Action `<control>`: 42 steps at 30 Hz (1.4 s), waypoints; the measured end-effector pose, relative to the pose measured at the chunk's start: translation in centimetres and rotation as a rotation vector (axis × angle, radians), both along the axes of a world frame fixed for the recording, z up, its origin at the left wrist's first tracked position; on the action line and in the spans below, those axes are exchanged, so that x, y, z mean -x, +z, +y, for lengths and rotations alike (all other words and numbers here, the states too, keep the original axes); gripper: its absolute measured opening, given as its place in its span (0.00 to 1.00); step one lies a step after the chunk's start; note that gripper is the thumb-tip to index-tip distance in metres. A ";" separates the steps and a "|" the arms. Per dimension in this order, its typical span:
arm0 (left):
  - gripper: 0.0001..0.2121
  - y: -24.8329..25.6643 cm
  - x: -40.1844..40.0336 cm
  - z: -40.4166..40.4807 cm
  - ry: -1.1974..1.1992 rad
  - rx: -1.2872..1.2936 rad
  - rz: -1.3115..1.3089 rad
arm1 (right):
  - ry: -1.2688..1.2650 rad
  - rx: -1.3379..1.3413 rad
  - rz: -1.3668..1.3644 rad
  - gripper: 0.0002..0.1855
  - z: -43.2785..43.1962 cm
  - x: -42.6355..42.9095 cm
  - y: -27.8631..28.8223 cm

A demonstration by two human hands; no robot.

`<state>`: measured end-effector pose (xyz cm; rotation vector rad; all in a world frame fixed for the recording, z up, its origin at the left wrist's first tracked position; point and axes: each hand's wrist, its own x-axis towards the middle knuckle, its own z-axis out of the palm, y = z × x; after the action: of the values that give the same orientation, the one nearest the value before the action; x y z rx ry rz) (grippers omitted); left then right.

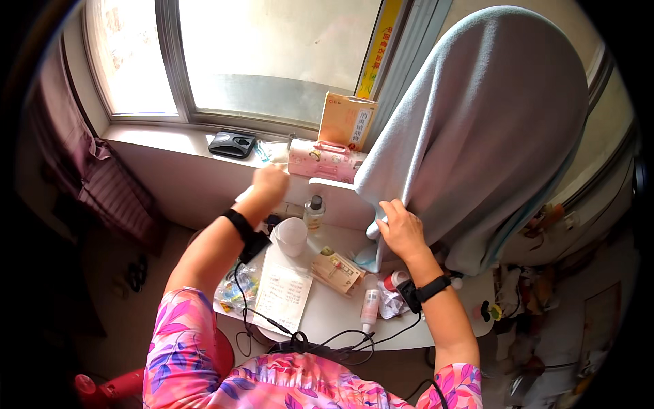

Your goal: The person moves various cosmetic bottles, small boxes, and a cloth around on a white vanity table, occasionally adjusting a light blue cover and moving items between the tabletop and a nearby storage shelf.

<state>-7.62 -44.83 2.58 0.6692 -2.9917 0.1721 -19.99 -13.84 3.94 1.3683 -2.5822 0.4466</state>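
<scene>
A pale blue cloth [490,117] is draped over a tall rounded thing on the table, hiding what is beneath it. My right hand [402,230] grips the cloth's left edge low down, with fingers bent into the fabric. In front of the windowsill is my left hand [271,184], raised and curled; blur hides whether anything is in it. A bit of something white [243,194] shows beside the left wrist. The nearest thing on the sill is a pink patterned case with a handle [324,161]. Under the left forearm stands a translucent white plastic tub [291,237].
On the white table [332,327] are a clear bottle with a dark cap [314,212], a small box [337,271], a handwritten sheet [283,296] and a pink-and-white tube [370,301]. Black cables [301,340] loop along its front edge. An orange box [347,120] stands by the window.
</scene>
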 end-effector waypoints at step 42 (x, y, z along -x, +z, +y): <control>0.29 -8.7 -16.1 1.4 -0.131 -0.836 0.604 | 0.272 -0.054 -0.403 0.28 -8.2 0.4 -7.5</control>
<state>8.45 -43.41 -6.15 0.4367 -2.3979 -1.1164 -20.35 -22.03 -3.53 1.8239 -2.7329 0.7716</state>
